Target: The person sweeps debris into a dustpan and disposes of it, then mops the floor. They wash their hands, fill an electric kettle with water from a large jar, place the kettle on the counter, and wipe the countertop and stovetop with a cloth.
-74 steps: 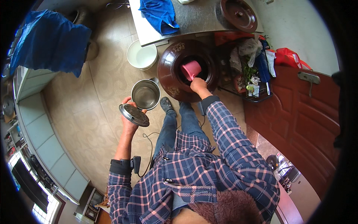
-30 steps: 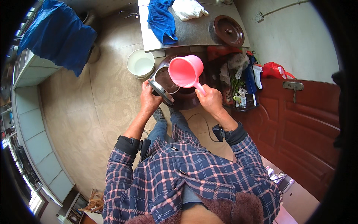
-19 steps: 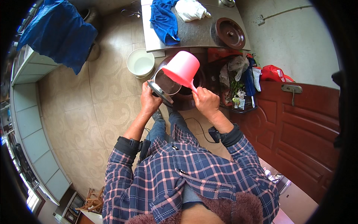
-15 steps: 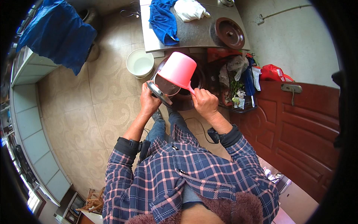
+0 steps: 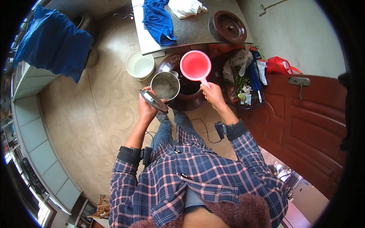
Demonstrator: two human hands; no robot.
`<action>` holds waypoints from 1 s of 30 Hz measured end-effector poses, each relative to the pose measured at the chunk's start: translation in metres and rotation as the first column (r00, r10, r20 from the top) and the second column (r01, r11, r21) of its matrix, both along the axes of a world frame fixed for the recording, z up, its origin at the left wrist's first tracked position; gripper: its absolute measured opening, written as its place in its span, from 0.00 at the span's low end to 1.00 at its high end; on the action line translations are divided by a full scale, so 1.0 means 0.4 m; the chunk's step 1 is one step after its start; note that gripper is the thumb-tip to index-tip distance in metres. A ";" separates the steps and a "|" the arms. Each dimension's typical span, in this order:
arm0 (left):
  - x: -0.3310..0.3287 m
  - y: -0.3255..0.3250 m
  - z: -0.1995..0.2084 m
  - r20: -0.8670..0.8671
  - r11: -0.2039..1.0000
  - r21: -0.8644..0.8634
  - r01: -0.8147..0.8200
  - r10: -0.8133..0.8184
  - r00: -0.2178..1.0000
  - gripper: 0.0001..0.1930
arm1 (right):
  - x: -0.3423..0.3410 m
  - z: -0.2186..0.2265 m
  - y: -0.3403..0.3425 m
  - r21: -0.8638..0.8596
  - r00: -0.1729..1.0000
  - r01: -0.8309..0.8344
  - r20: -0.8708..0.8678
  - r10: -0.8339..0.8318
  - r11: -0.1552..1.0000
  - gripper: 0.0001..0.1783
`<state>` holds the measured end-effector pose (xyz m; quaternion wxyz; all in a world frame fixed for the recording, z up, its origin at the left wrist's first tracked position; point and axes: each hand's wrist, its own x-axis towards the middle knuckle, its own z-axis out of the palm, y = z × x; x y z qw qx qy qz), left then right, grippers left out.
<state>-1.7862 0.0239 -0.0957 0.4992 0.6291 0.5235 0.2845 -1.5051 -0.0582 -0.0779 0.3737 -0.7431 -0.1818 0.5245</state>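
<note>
While the right hand [image 5: 213, 95] grips the pink dipper [image 5: 195, 66] by its handle [image 5: 204, 82] over a brown jar [image 5: 193, 103], the left hand [image 5: 147, 110] clasps a metal pot [image 5: 165, 75] beneath its tilted lid [image 5: 154, 101].

Dipper [image 5: 195, 64]: smooth plastic with a soft sheen. Kettle [image 5: 165, 75]: metal, bright at the rim, duller on the inner wall. Kettle lid [image 5: 154, 100]: shiny metal with a dark edge of uncertain material. Jar [image 5: 172, 61]: high-gloss, glazed-looking, with bright reflections; jar lid [image 5: 229, 26] of like finish. Bucket [image 5: 129, 69]: smooth, plastic-looking. Desk [image 5: 194, 32]: metallic-looking top, dull. Blue cloth [image 5: 157, 22] and white cloth [image 5: 186, 8]: matt, creased. Floor [image 5: 76, 106]: smooth tiles, low sheen. Door [image 5: 300, 110]: wood-look, glossy. Jacket [image 5: 209, 167]: matt woven fabric; collar [image 5: 253, 209]: rough pile.
</note>
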 end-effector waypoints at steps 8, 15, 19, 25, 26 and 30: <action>-0.035 -0.010 -0.019 -0.099 0.996 0.087 0.019 -0.010 0.995 0.32 | -0.013 -0.332 0.043 -0.503 0.395 -0.402 0.658 0.641 0.765 0.17; -0.060 -0.007 0.011 -0.114 0.997 0.064 0.034 -0.027 0.993 0.39 | -0.073 -0.466 0.073 -0.608 0.221 -0.479 0.614 0.757 0.633 0.11; -0.071 -0.005 0.010 -0.124 1.000 0.005 0.021 -0.021 0.992 0.38 | -0.081 -0.487 0.085 -0.628 0.280 -0.514 0.522 0.806 0.585 0.12; -0.072 0.015 -0.022 -0.204 0.985 0.129 0.117 -0.090 0.975 0.38 | 0.002 -0.524 0.111 -0.563 0.601 -0.435 0.400 0.692 0.703 0.21; -0.070 0.016 -0.024 -0.218 0.982 0.140 0.130 -0.097 0.971 0.39 | 0.024 -0.530 0.108 -0.524 0.627 -0.433 0.409 0.663 0.733 0.22; -0.058 0.009 -0.007 -0.177 0.994 0.087 0.072 -0.056 0.983 0.38 | 0.095 -0.524 0.044 -0.307 0.952 -0.274 0.049 0.303 0.911 0.24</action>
